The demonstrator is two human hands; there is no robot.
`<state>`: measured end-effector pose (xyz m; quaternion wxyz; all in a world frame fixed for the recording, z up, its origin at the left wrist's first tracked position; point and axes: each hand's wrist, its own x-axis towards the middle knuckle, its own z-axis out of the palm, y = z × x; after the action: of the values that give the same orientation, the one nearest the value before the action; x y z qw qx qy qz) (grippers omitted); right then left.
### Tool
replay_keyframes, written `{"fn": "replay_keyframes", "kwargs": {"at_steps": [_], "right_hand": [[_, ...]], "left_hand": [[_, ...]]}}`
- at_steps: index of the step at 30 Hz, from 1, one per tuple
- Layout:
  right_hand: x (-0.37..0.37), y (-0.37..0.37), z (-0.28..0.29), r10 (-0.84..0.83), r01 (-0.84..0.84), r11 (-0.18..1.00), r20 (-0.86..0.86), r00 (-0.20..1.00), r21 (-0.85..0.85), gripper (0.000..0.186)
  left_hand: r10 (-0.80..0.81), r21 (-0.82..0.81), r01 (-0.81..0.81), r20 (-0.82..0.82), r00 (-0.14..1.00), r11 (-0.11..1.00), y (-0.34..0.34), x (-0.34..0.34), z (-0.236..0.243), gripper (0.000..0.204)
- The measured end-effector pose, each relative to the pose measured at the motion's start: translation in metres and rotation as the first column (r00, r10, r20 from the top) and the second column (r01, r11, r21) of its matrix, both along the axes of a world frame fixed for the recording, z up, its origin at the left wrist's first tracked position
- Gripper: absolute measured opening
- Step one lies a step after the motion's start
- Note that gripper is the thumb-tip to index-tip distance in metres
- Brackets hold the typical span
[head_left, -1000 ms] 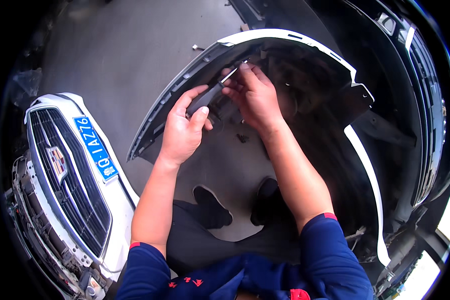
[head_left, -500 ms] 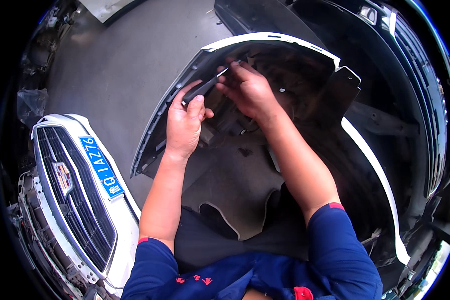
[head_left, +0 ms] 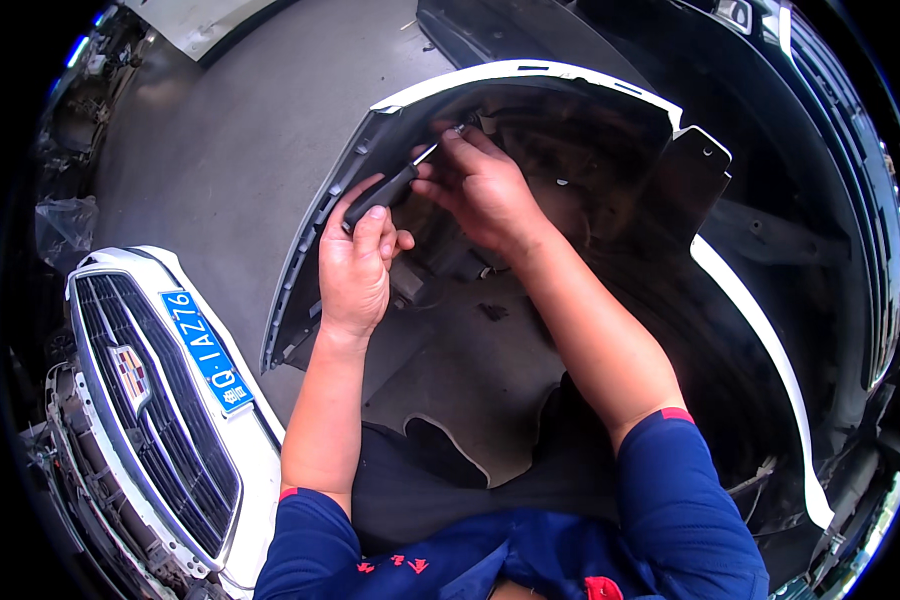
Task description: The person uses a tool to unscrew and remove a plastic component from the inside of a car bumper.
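My left hand (head_left: 355,265) is wrapped round the black handle of a screwdriver (head_left: 382,197), whose bright shaft slants up to the right. At the far end of that shaft, my right hand (head_left: 490,195) has its fingers curled close together. Whatever they pinch there is too dark and small to make out. Both hands are over the dark inner side of a large curved car body panel (head_left: 530,68) with a white rim. The screwdriver's tip lies near the panel's far left inner edge, which is lined with slots.
A white car front section with a grille (head_left: 155,400) and a blue licence plate (head_left: 207,350) lies at the left. Crumpled clear plastic (head_left: 65,228) sits beyond it. Dark bodywork with another grille (head_left: 885,250) stands at the right, and grey floor (head_left: 240,130) spreads behind the panel.
Both hands, the screwdriver and the panel's far left corner now appear slightly farther left. The view has also shifted a little. My left hand's hold on the handle looks the same.
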<state>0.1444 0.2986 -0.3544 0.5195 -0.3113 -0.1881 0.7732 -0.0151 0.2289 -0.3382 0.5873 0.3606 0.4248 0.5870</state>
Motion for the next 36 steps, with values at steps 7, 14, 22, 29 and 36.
{"fn": "replay_keyframes", "kwargs": {"at_steps": [7,14,22,29,36], "right_hand": [[-0.003,0.002,-0.004,0.001,-0.001,1.000,-0.002,1.000,0.026,0.035],[-0.003,0.002,-0.008,0.021,-0.020,1.000,-0.025,0.999,0.021,0.032],[-0.011,0.001,-0.008,-0.063,0.062,0.997,0.018,0.998,0.034,0.033],[-0.012,0.000,-0.006,-0.072,0.071,0.996,0.020,0.997,0.044,0.035],[-0.009,0.001,-0.009,-0.071,0.069,0.997,0.031,0.997,0.046,0.036]], "left_hand": [[0.009,0.017,-0.009,0.003,1.000,1.000,0.003,0.000,-0.003,0.036],[-0.002,0.023,0.001,0.007,1.000,1.000,0.002,-0.001,-0.004,0.035],[0.008,0.025,-0.008,0.005,1.000,1.000,0.005,-0.004,-0.012,0.035],[-0.001,0.027,0.000,0.018,1.000,1.000,0.006,-0.004,-0.012,0.033],[-0.022,0.002,0.022,0.008,1.000,1.000,0.005,-0.007,-0.016,0.034]]}}
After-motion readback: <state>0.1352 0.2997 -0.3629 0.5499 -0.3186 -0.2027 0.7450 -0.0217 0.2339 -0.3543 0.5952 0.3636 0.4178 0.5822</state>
